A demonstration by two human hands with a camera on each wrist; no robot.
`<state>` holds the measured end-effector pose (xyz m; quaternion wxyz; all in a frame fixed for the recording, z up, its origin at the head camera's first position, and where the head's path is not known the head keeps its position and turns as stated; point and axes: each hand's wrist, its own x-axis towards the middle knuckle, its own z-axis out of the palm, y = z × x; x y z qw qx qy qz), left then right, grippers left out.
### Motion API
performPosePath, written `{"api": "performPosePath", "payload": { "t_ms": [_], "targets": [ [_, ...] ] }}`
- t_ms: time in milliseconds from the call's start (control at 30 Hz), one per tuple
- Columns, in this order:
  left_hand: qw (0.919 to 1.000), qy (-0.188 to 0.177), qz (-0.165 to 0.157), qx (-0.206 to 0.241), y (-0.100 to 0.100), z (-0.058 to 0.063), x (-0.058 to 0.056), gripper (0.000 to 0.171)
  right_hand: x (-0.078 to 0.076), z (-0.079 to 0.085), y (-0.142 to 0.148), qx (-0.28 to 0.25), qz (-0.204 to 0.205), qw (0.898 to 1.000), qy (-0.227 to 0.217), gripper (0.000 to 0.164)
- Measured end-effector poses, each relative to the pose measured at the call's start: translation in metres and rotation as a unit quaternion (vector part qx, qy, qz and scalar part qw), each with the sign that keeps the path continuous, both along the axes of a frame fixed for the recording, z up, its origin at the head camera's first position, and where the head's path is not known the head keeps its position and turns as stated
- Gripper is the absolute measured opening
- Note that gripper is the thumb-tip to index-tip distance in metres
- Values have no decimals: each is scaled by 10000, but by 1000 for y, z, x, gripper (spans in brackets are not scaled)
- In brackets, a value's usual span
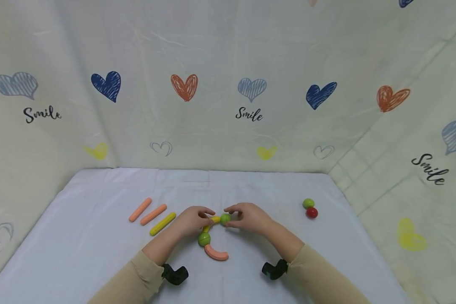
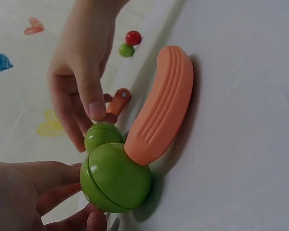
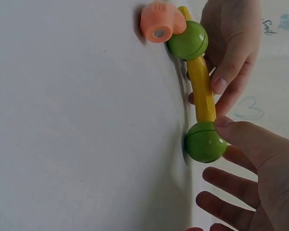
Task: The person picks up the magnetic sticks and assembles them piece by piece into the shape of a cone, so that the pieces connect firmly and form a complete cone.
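Note:
A curved yellow piece joins two green balls, the nearer ball and the farther ball. My left hand pinches the yellow piece; in the right wrist view its thumb lies along one side and fingertips show on the other. My right hand holds the farther green ball between thumb and index finger, its other fingers spread. Touching the nearer ball is a curved peach piece with grooves, lying on the table. A magnet-like disc shows on its free end in the right wrist view.
Left of the hands lie two straight peach rods and a yellow rod. A light green ball and a red ball sit together at the right. Behind the white table hangs a heart-printed curtain.

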<state>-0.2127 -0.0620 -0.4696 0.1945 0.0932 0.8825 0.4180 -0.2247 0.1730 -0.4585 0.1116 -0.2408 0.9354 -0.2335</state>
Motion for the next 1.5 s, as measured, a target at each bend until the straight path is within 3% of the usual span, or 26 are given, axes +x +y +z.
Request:
{"api": "performPosePath", "payload": {
  "t_ms": [367, 633, 900, 1067, 1233, 1500],
  "targets": [
    [9996, -140, -246, 44, -3, 3, -1, 28, 2, -4, -5, 72, -214, 9997, 121, 32],
    [9995, -243, -30, 197, -7, -4, 7, 34, 0, 0, -15, 260, -218, 9994, 24, 31],
    [9997, -67, 148, 175, -12, -6, 19, 39, -6, 5, -24, 371, 99, 9993, 28, 31],
    [9996, 42, 289, 54, -10, -7, 27, 42, -9, 4, -27, 451, 55, 9989, -117, 33],
    [9995, 82, 302, 2, -9, -5, 30, 43, -9, 4, -26, 482, 70, 9987, -120, 33],
    [9994, 125, 321, -71, -7, -5, 28, 44, -11, 14, -10, 110, -104, 9997, -180, 35]
  ]
}}
